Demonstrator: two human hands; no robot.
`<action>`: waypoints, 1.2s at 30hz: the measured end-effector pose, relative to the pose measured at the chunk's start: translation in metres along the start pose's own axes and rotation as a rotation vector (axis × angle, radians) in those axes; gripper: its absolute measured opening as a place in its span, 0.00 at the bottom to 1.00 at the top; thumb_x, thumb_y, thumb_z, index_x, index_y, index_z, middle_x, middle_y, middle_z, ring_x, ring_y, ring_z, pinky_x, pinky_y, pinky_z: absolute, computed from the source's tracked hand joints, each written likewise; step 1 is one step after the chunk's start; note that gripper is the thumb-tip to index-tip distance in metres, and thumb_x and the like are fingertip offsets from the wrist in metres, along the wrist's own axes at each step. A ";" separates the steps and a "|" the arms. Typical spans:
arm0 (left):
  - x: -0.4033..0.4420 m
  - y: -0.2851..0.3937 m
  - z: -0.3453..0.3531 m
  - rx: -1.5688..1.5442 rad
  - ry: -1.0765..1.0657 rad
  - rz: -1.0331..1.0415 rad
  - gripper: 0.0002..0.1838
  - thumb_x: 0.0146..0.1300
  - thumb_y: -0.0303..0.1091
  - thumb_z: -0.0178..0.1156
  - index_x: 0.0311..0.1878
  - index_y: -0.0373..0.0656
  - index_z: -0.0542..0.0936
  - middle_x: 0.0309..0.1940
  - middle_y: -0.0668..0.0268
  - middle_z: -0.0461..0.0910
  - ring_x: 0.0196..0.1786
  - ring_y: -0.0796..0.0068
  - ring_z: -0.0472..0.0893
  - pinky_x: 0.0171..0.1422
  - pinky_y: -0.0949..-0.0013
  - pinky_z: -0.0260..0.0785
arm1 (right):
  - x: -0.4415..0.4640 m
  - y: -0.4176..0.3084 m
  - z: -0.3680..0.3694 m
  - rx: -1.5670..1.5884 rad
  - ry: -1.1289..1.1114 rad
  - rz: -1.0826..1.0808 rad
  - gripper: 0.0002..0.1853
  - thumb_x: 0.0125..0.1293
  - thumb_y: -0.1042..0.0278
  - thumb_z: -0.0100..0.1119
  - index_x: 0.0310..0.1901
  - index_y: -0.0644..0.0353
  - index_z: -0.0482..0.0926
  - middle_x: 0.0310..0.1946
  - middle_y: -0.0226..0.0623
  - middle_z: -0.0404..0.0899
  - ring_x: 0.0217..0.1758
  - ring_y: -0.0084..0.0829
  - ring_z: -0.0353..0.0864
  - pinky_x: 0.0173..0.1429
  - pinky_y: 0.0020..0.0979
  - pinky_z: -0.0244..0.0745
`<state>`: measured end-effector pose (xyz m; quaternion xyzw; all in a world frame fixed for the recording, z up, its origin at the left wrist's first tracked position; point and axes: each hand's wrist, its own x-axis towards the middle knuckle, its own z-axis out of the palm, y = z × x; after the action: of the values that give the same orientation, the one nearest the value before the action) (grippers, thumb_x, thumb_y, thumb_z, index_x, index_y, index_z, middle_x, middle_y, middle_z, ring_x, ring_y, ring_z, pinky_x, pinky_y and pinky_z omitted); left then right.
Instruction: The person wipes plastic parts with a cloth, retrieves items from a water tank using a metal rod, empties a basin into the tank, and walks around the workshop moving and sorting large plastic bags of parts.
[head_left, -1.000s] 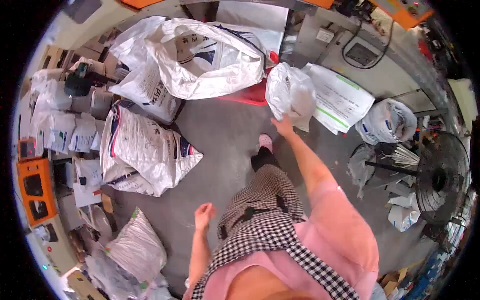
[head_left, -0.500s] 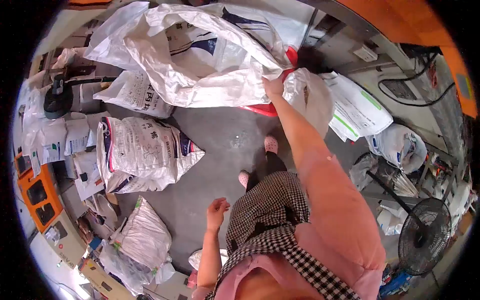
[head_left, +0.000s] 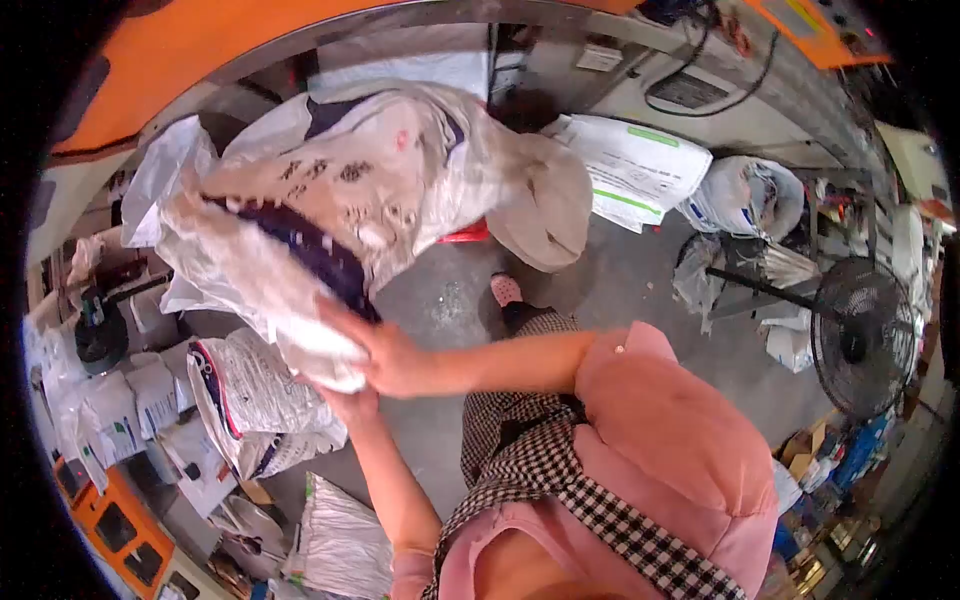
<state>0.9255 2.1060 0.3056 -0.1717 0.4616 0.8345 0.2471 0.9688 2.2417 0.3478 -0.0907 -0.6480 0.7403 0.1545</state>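
Note:
A large white woven sack (head_left: pixel 320 200) with dark printing and a navy band stretches from the upper middle down to my hands. My right hand (head_left: pixel 398 360) closes on its near edge, with the fingers lying over the fabric, slightly blurred. Just below, my left hand (head_left: pixel 350 400) grips the same edge from underneath, its fingertips partly hidden by the sack. Behind and beneath my hands stands another printed woven sack (head_left: pixel 250 385). A small part of something red (head_left: pixel 465 233) shows under the large sack.
White bags with green stripes (head_left: pixel 640 165) lie at the back right, beside a white open sack (head_left: pixel 750 200) with stuff inside. A black fan (head_left: pixel 860 335) stands at the right. A flattened white sack (head_left: pixel 340 540) lies on the floor near my left arm. Orange machinery (head_left: pixel 230 40) borders the back.
My right hand has moved from the sack's far right rim down and left, pulling the fabric over. My left hand, free before, now holds the sack's edge. The view has turned.

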 end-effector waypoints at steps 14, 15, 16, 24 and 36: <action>-0.201 0.063 -0.117 0.310 0.095 -0.015 0.24 0.51 0.26 0.54 0.53 0.31 0.64 0.45 0.56 0.72 0.43 0.64 0.76 0.47 0.65 0.70 | -0.210 -0.076 0.085 -0.079 -0.402 -0.043 0.40 0.55 0.66 0.56 0.65 0.52 0.44 0.52 0.50 0.67 0.38 0.42 0.78 0.42 0.33 0.74; -0.213 0.068 -0.127 0.355 0.153 -0.016 0.24 0.50 0.24 0.53 0.53 0.31 0.65 0.46 0.56 0.72 0.43 0.64 0.76 0.47 0.65 0.70 | -0.220 -0.080 0.092 -0.080 -0.418 -0.050 0.40 0.55 0.66 0.56 0.65 0.52 0.44 0.52 0.50 0.67 0.38 0.42 0.78 0.42 0.33 0.74; -0.225 0.071 -0.135 0.344 0.160 -0.007 0.24 0.50 0.24 0.53 0.53 0.31 0.65 0.46 0.56 0.72 0.43 0.64 0.76 0.47 0.65 0.70 | -0.228 -0.084 0.098 -0.045 -0.561 0.008 0.41 0.54 0.67 0.56 0.65 0.50 0.42 0.42 0.50 0.71 0.33 0.42 0.78 0.38 0.34 0.74; -0.279 0.065 -0.148 0.336 0.211 0.067 0.26 0.50 0.21 0.52 0.53 0.23 0.62 0.48 0.53 0.70 0.44 0.64 0.75 0.47 0.65 0.69 | -0.240 -0.094 0.071 -0.035 -1.018 0.021 0.31 0.55 0.67 0.55 0.61 0.49 0.57 0.26 0.42 0.78 0.28 0.34 0.78 0.34 0.31 0.72; -0.270 0.026 -0.205 0.106 0.329 -0.001 0.20 0.59 0.36 0.45 0.53 0.35 0.66 0.46 0.59 0.72 0.48 0.64 0.72 0.53 0.60 0.65 | -0.202 0.061 -0.194 -0.474 0.139 0.299 0.17 0.53 0.67 0.55 0.45 0.62 0.72 0.32 0.44 0.78 0.32 0.31 0.79 0.38 0.30 0.72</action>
<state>1.1440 1.8499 0.3567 -0.2931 0.5392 0.7693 0.1776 1.2155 2.3457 0.2465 -0.2692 -0.7701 0.5750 0.0621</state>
